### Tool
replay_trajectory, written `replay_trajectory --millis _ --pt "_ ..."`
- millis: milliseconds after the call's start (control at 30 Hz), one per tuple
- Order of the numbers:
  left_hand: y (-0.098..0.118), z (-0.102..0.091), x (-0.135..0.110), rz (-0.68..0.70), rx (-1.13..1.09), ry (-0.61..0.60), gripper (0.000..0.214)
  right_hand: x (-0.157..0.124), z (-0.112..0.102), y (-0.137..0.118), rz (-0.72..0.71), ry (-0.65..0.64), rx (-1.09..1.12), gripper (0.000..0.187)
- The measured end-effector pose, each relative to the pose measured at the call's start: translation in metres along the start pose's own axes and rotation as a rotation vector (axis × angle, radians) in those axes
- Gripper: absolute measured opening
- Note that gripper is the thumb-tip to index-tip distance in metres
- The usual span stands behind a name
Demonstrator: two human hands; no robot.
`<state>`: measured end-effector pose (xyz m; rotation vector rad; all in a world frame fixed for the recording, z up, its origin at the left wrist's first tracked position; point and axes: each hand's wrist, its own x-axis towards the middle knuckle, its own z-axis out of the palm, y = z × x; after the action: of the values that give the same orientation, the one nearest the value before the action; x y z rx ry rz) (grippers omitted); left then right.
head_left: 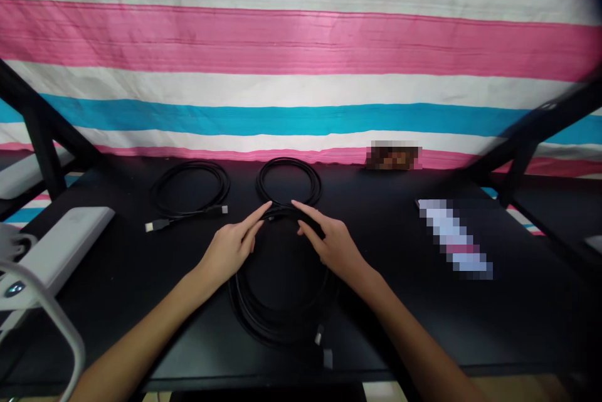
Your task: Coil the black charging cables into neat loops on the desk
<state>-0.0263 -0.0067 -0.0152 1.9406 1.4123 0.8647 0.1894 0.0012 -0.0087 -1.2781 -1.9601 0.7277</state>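
Loosely coiled black cable (277,301), both plugs free.

black cables (277,301) on black table (399,301), pink-blue-white striped cloth (301,69)

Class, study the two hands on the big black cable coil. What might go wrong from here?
1. The left hand and right hand touch only the far arc of the large coil; no tie shows, so its loops may spring apart.
2. That arc lies close against the smaller coil behind it, so the two might tangle.
3. Its plugs lie near the front edge of the table and could slip off.
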Motion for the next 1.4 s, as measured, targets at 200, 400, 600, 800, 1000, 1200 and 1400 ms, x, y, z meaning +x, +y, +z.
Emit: replay_trajectory --millis 200,400,600,800,1000,1200,1400 --pt "-0.002 0.001 -0.001 -0.078 -0.122 -0.071 0.044 0.000 0.002 0.001 -0.009 -0.017 -0.027 0.036" --pt "0.000 0.003 0.001 -0.025 -0.125 0.004 0.039 0.000 -0.001 -0.002 0.050 -0.044 -0.146 0.030" --pt "0.005 0.002 0.003 -0.079 -0.187 -0.002 0.032 0.001 0.000 -0.004 0.194 -0.115 -0.410 0.024" --pt "0.008 -0.006 0.003 -0.195 -0.331 -0.082 0.036 0.001 0.001 0.002 0.314 -0.027 -0.039 0.028" --pt "0.011 -0.011 0.000 -0.236 -0.550 -0.197 0.045 0.003 -0.002 0.001 0.312 0.184 0.198 0.030" --pt "0.016 -0.010 -0.004 -0.210 -0.538 -0.363 0.056 0.006 -0.006 0.004 0.326 0.384 0.281 0.028" --pt "0.018 -0.003 -0.008 -0.253 -0.510 -0.517 0.043 0.010 -0.009 0.008 0.333 0.419 0.335 0.025"
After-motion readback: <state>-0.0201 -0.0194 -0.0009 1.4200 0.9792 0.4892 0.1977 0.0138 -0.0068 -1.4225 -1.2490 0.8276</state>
